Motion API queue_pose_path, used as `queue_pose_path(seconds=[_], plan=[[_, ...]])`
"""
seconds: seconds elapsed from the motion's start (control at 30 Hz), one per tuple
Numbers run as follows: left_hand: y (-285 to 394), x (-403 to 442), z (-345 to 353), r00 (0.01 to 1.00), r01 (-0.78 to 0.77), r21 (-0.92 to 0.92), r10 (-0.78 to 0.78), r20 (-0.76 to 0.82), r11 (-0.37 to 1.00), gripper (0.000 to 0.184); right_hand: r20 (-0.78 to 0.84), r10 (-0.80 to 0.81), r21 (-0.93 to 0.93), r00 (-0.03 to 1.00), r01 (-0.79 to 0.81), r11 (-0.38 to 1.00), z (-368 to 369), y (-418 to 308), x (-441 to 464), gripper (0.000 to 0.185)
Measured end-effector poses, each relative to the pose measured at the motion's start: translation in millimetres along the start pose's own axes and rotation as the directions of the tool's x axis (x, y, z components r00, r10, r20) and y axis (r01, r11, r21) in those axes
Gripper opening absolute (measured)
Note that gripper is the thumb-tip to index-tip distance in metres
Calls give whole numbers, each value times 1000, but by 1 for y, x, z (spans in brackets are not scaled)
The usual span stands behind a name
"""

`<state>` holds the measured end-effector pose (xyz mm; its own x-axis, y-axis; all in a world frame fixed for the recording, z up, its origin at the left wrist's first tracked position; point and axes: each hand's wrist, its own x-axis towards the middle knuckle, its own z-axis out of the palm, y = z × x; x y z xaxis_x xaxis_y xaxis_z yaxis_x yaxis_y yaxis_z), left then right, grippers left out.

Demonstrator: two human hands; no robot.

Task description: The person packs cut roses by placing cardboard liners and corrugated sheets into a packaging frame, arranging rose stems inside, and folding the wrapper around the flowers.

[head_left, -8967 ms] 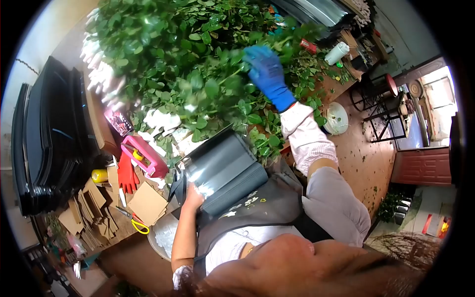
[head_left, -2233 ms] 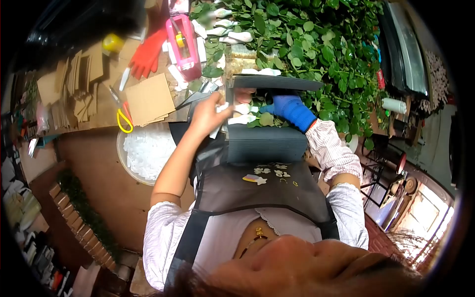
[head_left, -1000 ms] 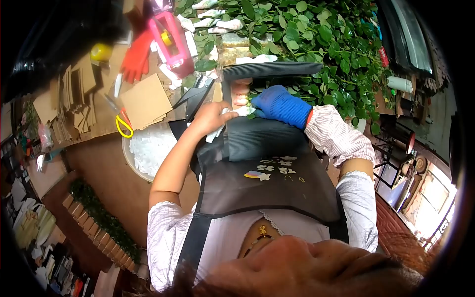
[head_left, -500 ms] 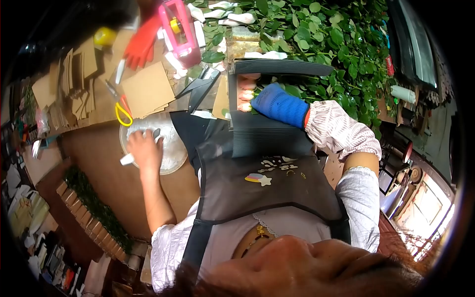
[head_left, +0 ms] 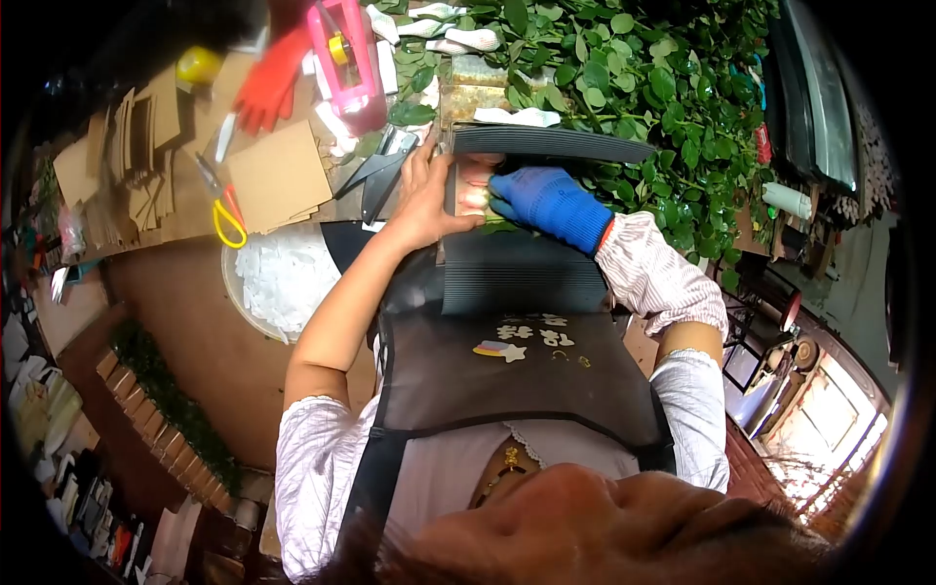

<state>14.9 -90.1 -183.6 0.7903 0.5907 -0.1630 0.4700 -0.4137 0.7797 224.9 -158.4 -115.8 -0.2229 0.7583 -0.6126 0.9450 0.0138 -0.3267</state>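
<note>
My left hand (head_left: 427, 202), bare, is spread with its thumb apart against the left end of the black corrugated wrap (head_left: 526, 276). In the wrap's gap sit pale pink rose heads (head_left: 475, 185), partly hidden by my fingers. My right hand (head_left: 551, 205), in a blue knitted glove, has its fingers curled round a rose just beside these heads; the stem is mostly hidden. Leafy green stems (head_left: 673, 127) stretch away behind the glove. Black-handled scissors (head_left: 380, 177) lie left of my left hand.
A pink tape dispenser (head_left: 346, 68), red glove (head_left: 271, 83), cardboard sheets (head_left: 278, 177) and yellow-handled scissors (head_left: 227, 219) lie on the table at left. Below the table edge stands a round tub of white scraps (head_left: 283, 283). White-netted buds (head_left: 473, 40) lie at the top.
My left hand has moved from over the tub up and right to the end of the wrap. The white strip near it is out of the hand. My gloved hand stays by the roses.
</note>
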Motion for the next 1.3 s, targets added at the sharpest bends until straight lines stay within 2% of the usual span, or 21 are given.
queue_pose_path(seconds=[0.03, 0.13, 0.17, 0.23, 0.33, 0.43, 0.5, 0.6, 0.67, 0.7, 0.73, 0.77, 0.8, 0.87, 0.9, 0.93, 0.97, 1.07, 1.13, 1.2, 1.3], plan=[[1, 1, -2, 1000, 7, 6, -7, 12, 1000, 109, -63, -42, -32, 997, 40, 999, 5, 0, 2, 26], [-1, 1, -1, 999, 23, 11, -23, 23, 1000, 105, -8, -18, -64, 1000, 18, 998, 3, -5, 5, 25], [-3, 4, -1, 999, 22, 14, -23, 24, 1000, 103, -33, -48, -46, 998, 46, 998, 5, -3, 6, 24], [-6, 9, 3, 999, 24, -18, -25, -43, 1000, 97, -85, -101, -12, 991, 100, 995, 6, -1, 4, 24], [-3, 11, 6, 990, -1, -46, -6, -143, 999, 82, 25, 30, -118, 999, -27, 993, -16, 2, -16, 28], [-3, 6, 9, 986, -1, -54, -8, -166, 999, 75, -275, 34, -238, 961, -103, 966, -5, 18, -14, 46], [-3, 6, 11, 987, 11, -64, -22, -161, 998, 75, -426, -36, -145, 904, -29, 989, 2, 16, -3, 54], [-3, 8, 11, 985, 19, -81, -33, -170, 997, 75, -521, -144, -224, 841, 29, 974, -3, 11, 7, 58], [-2, 6, 11, 984, 32, -87, -46, -170, 996, 74, -357, -46, 107, 933, 89, 990, -17, 3, 6, 57], [-3, 6, 11, 985, 35, -88, -49, -168, 996, 73, -445, -91, 26, 891, 114, 993, -14, 4, 5, 55], [-3, 8, 12, 985, 33, -88, -48, -167, 996, 72, -403, -57, 65, 914, 91, 994, -11, 5, 7, 54], [-3, 10, 12, 981, 29, -95, -46, -186, 995, 59, -360, -21, 103, 933, 63, 993, -8, 8, 10, 54], [-2, 12, 15, 973, 34, -102, -56, -224, 994, 54, -316, 14, 138, 949, 31, 990, -8, 10, 11, 53], [-1, 13, 22, 952, 48, -120, -81, -296, 992, 44, -400, -54, -183, 915, -22, 983, -1, 13, -5, 40], [5, 13, 21, 936, 34, -110, -70, -344, 993, 34, -389, -35, -236, 921, -63, 970, -3, 8, -11, 36], [5, 14, 20, 941, 29, -122, -69, -333, 992, 34, -378, -16, -289, 926, -102, 952, -6, 4, -17, 32], [4, 13, 20, 945, 28, -135, -70, -320, 990, 33, -319, 63, -245, 946, -146, 959, -10, 1, -23, 32], [3, 12, 19, 954, 19, -140, -60, -295, 990, 35, -307, 99, -134, 947, -145, 980, -12, 0, -26, 43], [1, 13, 20, 955, 20, -140, -60, -289, 990, 40, -239, 144, -58, 960, -162, 985, -23, 0, -20, 54], [0, 14, 20, 957, 31, -144, -71, -282, 989, 47, -237, 64, 22, 969, -60, 998, -21, 15, -4, 54], [2, 15, 20, 946, 49, -258, -128, -297, 965, 59, -205, -19, 89, 979, 38, 995, -28, 22, 0, 54]])
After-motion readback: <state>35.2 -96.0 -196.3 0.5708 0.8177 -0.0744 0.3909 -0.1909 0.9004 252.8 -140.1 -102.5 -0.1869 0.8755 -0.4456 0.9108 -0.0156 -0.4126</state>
